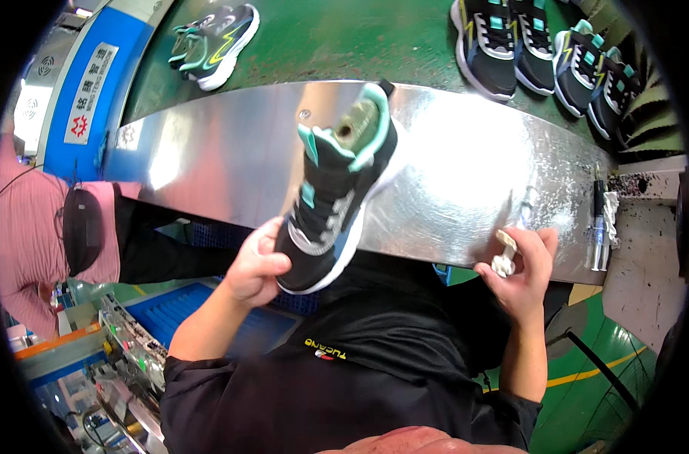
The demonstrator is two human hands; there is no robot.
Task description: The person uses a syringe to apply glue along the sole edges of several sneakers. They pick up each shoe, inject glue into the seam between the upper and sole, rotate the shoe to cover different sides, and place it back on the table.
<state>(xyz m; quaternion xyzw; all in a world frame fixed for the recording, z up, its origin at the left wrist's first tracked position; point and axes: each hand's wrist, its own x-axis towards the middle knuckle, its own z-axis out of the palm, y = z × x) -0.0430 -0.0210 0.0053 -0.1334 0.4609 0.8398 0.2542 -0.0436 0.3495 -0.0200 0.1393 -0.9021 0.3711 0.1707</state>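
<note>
A black sneaker (329, 200) with mint-green lining and a white sole is in my left hand (254, 268), gripped at the toe. It is tilted, toe towards me, collar pointing away over the metal tabletop (231, 166). Something greyish-green with a round hole (355, 127) fills its opening. To the right, my right hand (527, 276) pinches a small whitish crumpled wad (503, 262) between thumb and fingers, apart from the shoe. Just beyond those fingers a small shiny clear object (527, 200) lies on the metal; its kind is unclear.
Several similar sneakers (488, 49) stand on the green surface at the far right, and another pair (214, 47) sits far left. Slim pen-like tools (599, 227) lie at the table's right end. A person in a pink top (31, 227) is at the left.
</note>
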